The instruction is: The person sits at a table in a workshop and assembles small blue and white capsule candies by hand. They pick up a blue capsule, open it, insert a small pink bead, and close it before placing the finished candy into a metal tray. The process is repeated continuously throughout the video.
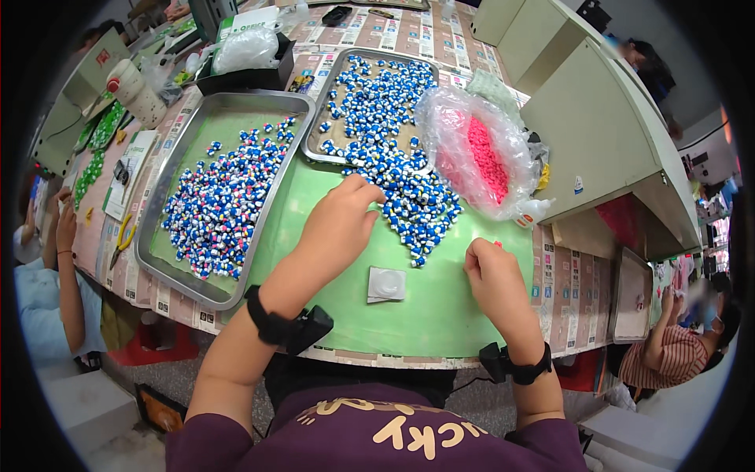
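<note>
both hands over a green mat (330, 322), the left at a heap of blue pieces (421, 212), the right pinching a pink bit (498, 244).
the left hand (343, 218) is curled at the heap's left edge, thumb and fingertips near each other; i cannot tell whether they grip a piece. the right hand (497, 274) is nearly a fist, fingertips closed on the bit, right of the heap and well apart from the left. the heap spills from the back tray (312, 145) onto the mat. a bag (440, 118) of pink bits lies right of it. a small white square (387, 285) sits between the hands, nearer the body. the left tray (149, 263) holds blue-and-white pieces with pink on them.
</note>
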Action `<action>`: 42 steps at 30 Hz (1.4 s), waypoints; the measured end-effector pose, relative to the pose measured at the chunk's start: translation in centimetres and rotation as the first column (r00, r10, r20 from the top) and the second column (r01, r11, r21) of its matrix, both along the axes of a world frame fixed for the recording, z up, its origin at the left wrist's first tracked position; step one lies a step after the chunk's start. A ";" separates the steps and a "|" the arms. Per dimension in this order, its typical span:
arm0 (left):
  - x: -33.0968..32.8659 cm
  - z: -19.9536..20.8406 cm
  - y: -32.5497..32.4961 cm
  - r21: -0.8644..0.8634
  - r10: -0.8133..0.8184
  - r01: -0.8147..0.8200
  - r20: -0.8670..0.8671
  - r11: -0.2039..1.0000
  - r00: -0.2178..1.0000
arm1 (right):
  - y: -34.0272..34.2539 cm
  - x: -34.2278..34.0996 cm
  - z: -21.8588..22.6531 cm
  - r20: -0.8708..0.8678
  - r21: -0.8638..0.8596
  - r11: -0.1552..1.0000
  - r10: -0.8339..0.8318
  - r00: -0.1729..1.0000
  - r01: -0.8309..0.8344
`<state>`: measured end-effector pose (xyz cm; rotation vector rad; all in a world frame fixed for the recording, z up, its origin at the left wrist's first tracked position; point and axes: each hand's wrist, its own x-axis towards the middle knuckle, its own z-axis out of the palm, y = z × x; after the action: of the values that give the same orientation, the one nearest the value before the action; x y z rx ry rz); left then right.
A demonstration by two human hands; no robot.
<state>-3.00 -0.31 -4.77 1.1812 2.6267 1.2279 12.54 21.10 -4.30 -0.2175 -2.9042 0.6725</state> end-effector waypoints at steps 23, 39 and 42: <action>1.1 3.8 -2.5 0.426 -0.186 -0.069 0.528 0.902 0.829 | -2.9 -0.5 4.7 -0.232 -0.346 0.922 0.099 0.968 -0.177; 5.0 5.5 -5.5 0.563 -0.466 -0.048 0.726 0.825 0.506 | -8.6 -3.5 7.2 -0.553 -0.210 0.835 0.327 0.767 -0.508; 5.2 5.2 -5.5 0.600 -0.495 -0.046 0.699 0.799 0.516 | -8.5 -3.1 6.7 -0.517 -0.359 0.788 0.278 0.810 -0.500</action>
<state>2.18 -5.79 0.46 0.6247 1.3587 1.9208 9.44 12.61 2.37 0.4693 -2.3011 1.3200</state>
